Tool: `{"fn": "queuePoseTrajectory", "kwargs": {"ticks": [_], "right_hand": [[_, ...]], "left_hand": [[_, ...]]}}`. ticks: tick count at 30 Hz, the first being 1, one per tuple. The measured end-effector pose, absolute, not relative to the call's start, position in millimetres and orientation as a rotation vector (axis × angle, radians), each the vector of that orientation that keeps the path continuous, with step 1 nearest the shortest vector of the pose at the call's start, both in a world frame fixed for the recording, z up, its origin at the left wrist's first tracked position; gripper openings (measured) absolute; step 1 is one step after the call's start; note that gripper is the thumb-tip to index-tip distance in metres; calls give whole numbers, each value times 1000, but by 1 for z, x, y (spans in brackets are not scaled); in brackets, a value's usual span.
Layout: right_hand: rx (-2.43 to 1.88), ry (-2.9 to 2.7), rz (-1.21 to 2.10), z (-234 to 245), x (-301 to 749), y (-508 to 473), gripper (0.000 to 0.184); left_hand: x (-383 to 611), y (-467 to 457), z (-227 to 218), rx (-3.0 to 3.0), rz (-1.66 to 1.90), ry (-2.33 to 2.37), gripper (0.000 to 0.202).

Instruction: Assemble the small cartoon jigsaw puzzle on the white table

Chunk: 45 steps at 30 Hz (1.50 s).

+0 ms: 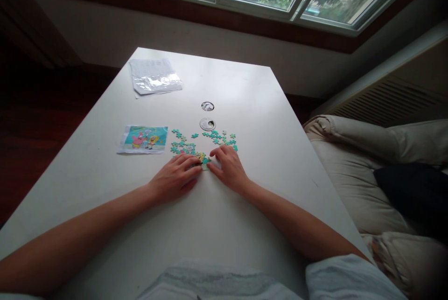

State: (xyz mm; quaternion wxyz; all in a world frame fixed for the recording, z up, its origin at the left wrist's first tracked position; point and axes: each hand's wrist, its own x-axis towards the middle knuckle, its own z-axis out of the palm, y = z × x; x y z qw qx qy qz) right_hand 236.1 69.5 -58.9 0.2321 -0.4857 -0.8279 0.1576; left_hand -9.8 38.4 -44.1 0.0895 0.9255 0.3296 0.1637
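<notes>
Both my hands rest on a white table [245, 104] at a scatter of small teal jigsaw pieces [217, 137]. My left hand [175, 177] lies flat with fingers stretched toward a joined patch of pieces [200, 156] showing a yellow cartoon figure. My right hand [228, 168] lies beside it, fingers spread, fingertips touching the same patch. Neither hand lifts a piece. To the left lies a cartoon reference picture [143, 139].
A clear plastic bag on a printed sheet [154, 76] lies at the far left of the table. Two round cable-hole covers [207, 123] sit mid-table. A beige cushioned sofa [378, 174] stands to the right, with windows beyond the table.
</notes>
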Motion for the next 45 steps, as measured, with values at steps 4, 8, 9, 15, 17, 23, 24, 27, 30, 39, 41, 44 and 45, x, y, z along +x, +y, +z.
{"fn": "queuePoseTrajectory", "kwargs": {"ticks": [4,8,9,15,17,23,24,27,30,39,41,44,45], "right_hand": [[-1367,-2274,386,-60,235,71,13],[-1373,-2295,342,-57,233,74,12],[-1376,-2302,332,-57,233,74,12],[-1338,-2279,384,-56,238,79,10],[-1308,-2228,427,-54,246,88,9],[-1418,-2100,344,-51,282,139,12],[-1434,-2112,325,-52,286,148,14],[-1461,-2165,290,-57,292,170,19],[-1468,-2258,303,-60,289,182,21],[-1487,-2344,305,-54,280,186,14],[-1466,-2291,354,-54,279,184,11],[-1391,-2195,491,-54,277,178,8],[-1360,-2171,546,-53,276,174,8]], "left_hand": [[-9,39,-42,2762,496,969,26],[-9,40,-41,2764,495,967,26],[-8,40,-42,2762,488,974,26],[-8,39,-44,2735,502,995,28],[-9,39,-43,2736,496,994,28],[-8,40,-40,2743,477,979,26],[-9,40,-40,2744,476,978,26],[-9,40,-41,2750,476,976,27],[-10,40,-42,2752,480,975,27],[-9,36,-43,2752,477,984,31],[-6,31,-42,2783,475,956,33],[1,13,-35,2853,475,904,31],[5,5,-31,2865,463,908,28]]}}
